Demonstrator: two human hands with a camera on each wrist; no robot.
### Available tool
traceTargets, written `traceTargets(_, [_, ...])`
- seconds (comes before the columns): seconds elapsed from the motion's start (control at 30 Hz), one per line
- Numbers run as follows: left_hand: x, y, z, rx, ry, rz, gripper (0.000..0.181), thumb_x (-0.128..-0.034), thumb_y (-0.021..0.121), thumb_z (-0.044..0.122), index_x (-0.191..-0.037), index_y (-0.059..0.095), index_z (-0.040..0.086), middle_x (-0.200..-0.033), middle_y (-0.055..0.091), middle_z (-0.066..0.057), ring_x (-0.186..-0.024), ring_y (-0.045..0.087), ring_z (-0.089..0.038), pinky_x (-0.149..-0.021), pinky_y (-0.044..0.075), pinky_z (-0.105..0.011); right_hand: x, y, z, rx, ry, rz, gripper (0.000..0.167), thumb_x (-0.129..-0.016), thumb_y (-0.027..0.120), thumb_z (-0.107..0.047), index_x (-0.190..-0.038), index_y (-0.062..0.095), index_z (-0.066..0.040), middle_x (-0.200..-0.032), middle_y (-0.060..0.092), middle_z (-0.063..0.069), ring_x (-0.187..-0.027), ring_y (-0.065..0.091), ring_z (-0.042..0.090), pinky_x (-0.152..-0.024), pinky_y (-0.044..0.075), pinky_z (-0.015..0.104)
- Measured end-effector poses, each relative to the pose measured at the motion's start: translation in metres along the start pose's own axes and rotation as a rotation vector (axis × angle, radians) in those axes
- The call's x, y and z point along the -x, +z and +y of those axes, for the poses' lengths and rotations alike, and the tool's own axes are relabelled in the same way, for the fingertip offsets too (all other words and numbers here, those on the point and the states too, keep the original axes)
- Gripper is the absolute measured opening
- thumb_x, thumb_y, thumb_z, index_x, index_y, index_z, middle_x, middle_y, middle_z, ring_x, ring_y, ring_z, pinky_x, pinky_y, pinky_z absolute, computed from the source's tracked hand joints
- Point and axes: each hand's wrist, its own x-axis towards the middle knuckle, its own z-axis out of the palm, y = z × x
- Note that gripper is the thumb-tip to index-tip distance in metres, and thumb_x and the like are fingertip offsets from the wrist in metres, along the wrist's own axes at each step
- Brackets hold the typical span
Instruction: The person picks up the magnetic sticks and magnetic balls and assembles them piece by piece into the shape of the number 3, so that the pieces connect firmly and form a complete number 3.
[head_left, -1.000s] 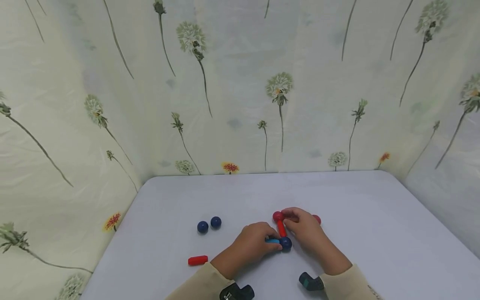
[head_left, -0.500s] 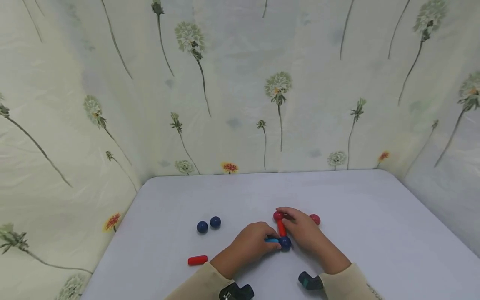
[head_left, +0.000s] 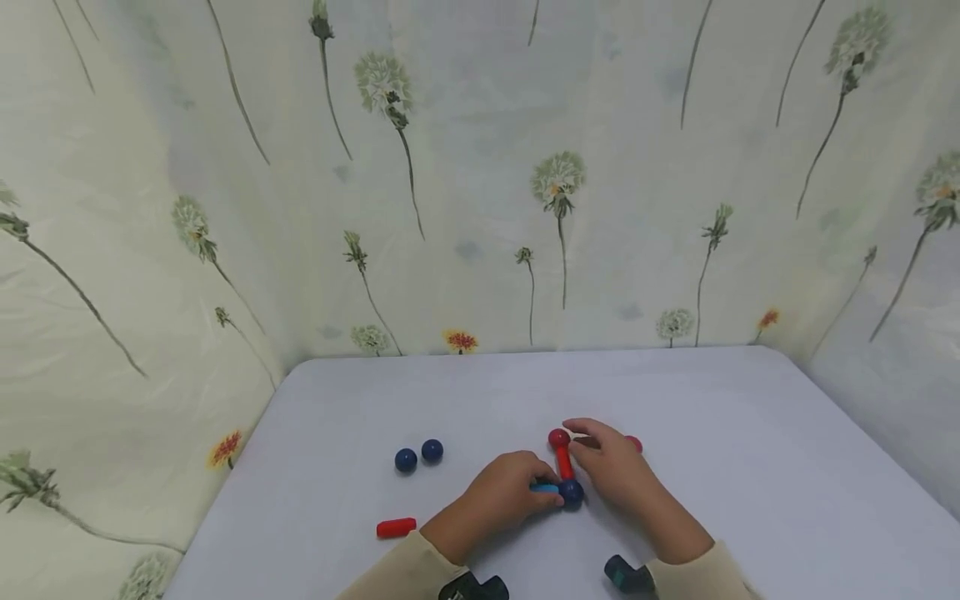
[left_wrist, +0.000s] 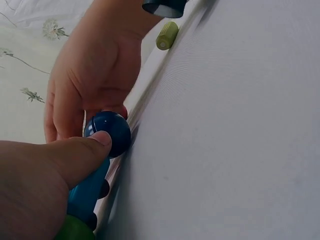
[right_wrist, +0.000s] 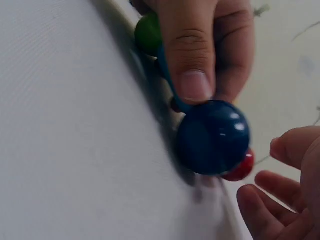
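Observation:
My left hand (head_left: 504, 493) grips a light blue rod (left_wrist: 86, 192) with a dark blue ball (head_left: 571, 493) at its end, the thumb touching the ball. A green ball (left_wrist: 75, 228) is at the rod's other end, partly hidden by the hand. From the blue ball a red rod (head_left: 564, 462) runs away toward a red ball (head_left: 558, 438). My right hand (head_left: 613, 467) is just right of that red ball, fingers bent loosely with nothing between them. The right wrist view shows the fingertips (right_wrist: 252, 197) apart from the red ball.
Two dark blue balls (head_left: 406, 461) lie on the white table (head_left: 337, 408) at the left. Nearer me is a loose red rod (head_left: 396, 527). Another red ball (head_left: 635, 443) is partly hidden behind my right hand. The left wrist view shows a yellow-green rod (left_wrist: 167, 35).
My right hand's fingers have come off the red ball and drawn slightly to the right. The left hand keeps its grip on the blue rod. The head view has tilted slightly.

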Motion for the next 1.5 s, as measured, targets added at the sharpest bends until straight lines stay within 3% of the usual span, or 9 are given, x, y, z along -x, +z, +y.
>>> traceTargets(0.2, [0.001, 0.002, 0.001, 0.031, -0.006, 0.0, 0.018, -0.0874, 0.086, 0.036, -0.103, 0.082, 0.028, -0.086, 0.067, 0.02, -0.083, 0.057, 0.0, -0.08, 0.051, -0.025, 0.018, -0.019, -0.002, 0.069, -0.041, 0.05, 0.027, -0.105, 0.062, -0.029, -0.129, 0.07, -0.019, -0.129, 0.072, 0.003, -0.125, 0.064, 0.031, -0.103, 0.053, 0.057])
traceTargets(0.47, [0.002, 0.002, 0.003, 0.024, -0.016, 0.001, 0.02, -0.088, 0.086, 0.038, -0.106, 0.082, 0.03, -0.089, 0.067, 0.02, -0.086, 0.057, 0.0, -0.084, 0.052, -0.027, 0.038, -0.04, 0.002, 0.122, -0.061, 0.003, 0.026, -0.102, 0.069, -0.027, -0.126, 0.072, -0.017, -0.126, 0.072, 0.0, -0.124, 0.066, 0.027, -0.102, 0.055, 0.051])
traceTargets(0.7, [0.003, 0.002, 0.003, 0.013, -0.022, -0.006, 0.021, -0.0884, 0.085, 0.039, -0.107, 0.081, 0.031, -0.092, 0.067, 0.02, -0.088, 0.057, 0.0, -0.085, 0.052, -0.027, 0.052, -0.055, 0.013, 0.168, -0.034, -0.058, 0.028, -0.095, 0.078, -0.026, -0.122, 0.073, -0.016, -0.126, 0.072, 0.001, -0.12, 0.067, 0.028, -0.097, 0.058, 0.046])
traceTargets(0.97, [0.003, 0.002, 0.003, 0.013, -0.012, -0.005, 0.022, -0.0889, 0.084, 0.039, -0.109, 0.08, 0.031, -0.094, 0.067, 0.02, -0.09, 0.057, 0.0, -0.087, 0.053, -0.028, 0.062, -0.068, 0.024, 0.259, 0.061, -0.098, 0.036, -0.09, 0.082, -0.033, -0.122, 0.074, -0.018, -0.128, 0.071, 0.004, -0.116, 0.069, 0.03, -0.098, 0.056, 0.054])
traceTargets(1.2, [0.004, 0.001, 0.002, 0.005, -0.009, 0.001, 0.023, -0.0892, 0.084, 0.039, -0.109, 0.08, 0.03, -0.095, 0.067, 0.02, -0.091, 0.058, 0.0, -0.088, 0.053, -0.028, 0.072, -0.079, 0.039, 0.268, -0.023, -0.13, 0.033, -0.086, 0.085, -0.033, -0.113, 0.074, -0.019, -0.119, 0.071, -0.001, -0.114, 0.067, 0.028, -0.097, 0.056, 0.053])
traceTargets(1.5, [0.004, 0.001, 0.002, -0.007, -0.014, 0.009, 0.023, -0.089, 0.084, 0.04, -0.109, 0.08, 0.03, -0.096, 0.067, 0.02, -0.092, 0.058, 0.0, -0.089, 0.053, -0.028, 0.083, -0.091, 0.057, 0.269, -0.05, -0.18, 0.045, -0.08, 0.088, -0.045, -0.116, 0.07, -0.022, -0.115, 0.069, -0.011, -0.113, 0.064, 0.02, -0.095, 0.056, 0.036])
